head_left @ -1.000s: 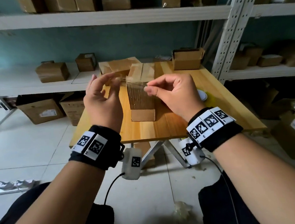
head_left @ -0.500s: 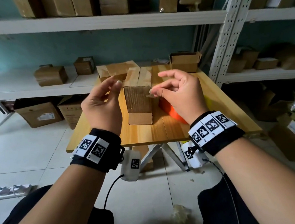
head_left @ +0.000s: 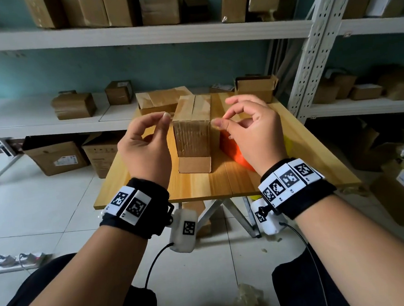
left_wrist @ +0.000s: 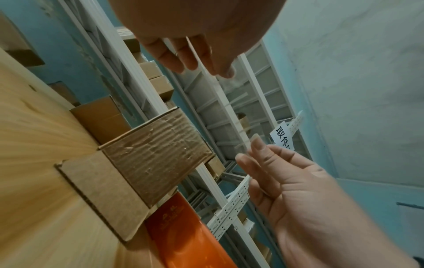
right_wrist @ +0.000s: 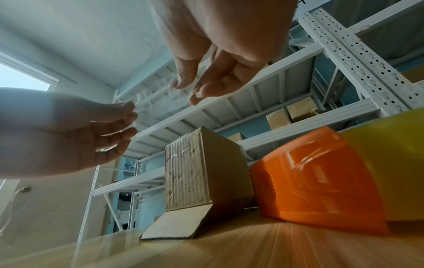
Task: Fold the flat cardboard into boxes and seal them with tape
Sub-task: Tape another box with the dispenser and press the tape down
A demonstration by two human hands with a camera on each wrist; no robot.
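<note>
You stretch clear tape (right_wrist: 156, 101) between both hands (head_left: 144, 145), each pinching an end above the box (head_left: 192, 134) mid-desk (head_left: 198, 184), ready to seal it.

Teal walls (head_left: 69, 74) back white metal shelving (head_left: 138, 34) stacked with brown cartons (head_left: 83, 8). A small wooden table (head_left: 198, 184) on crossed metal legs stands on pale floor tiles (head_left: 43, 208). Daylight comes through a window (right_wrist: 20, 79) up high, and a power strip (head_left: 16, 260) lies on the floor.

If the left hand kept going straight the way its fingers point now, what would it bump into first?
Probably the upright cardboard box: the left hand points its fingertips at the box's upper left edge, with only a small gap between. Depth is hard to judge.
</note>
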